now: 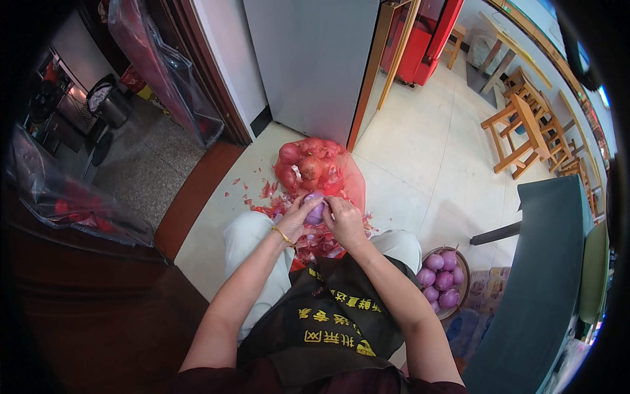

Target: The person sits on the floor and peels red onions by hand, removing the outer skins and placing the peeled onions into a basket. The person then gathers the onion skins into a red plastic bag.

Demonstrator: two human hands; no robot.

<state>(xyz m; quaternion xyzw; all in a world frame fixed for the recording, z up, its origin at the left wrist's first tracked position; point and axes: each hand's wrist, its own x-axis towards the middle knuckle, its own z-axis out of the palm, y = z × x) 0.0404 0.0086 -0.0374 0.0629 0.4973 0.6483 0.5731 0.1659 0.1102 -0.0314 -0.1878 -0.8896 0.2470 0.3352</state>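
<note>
Between my knees, my left hand (pixel 294 219) grips a purple onion (pixel 314 211) from its left side. The fingers of my right hand (pixel 344 219) pinch at the onion's upper right surface, where a pale bit of skin shows. Just beyond lies a red mesh bag (pixel 355 180) with several unpeeled onions (pixel 310 168) in it. Loose papery onion skins (pixel 315 246) cover the floor below my hands and to the left of the bag. By my right knee, a round bowl (pixel 466 280) holds several peeled purple onions (pixel 444 280).
A grey door panel (pixel 310 64) stands behind the bag. At left, clear plastic strips (pixel 167 74) hang in a doorway with a brown threshold (pixel 197 182). To the right are a dark green-covered surface (pixel 536 276), shrink-wrapped bottles (pixel 485 290) and wooden stools (pixel 521 128).
</note>
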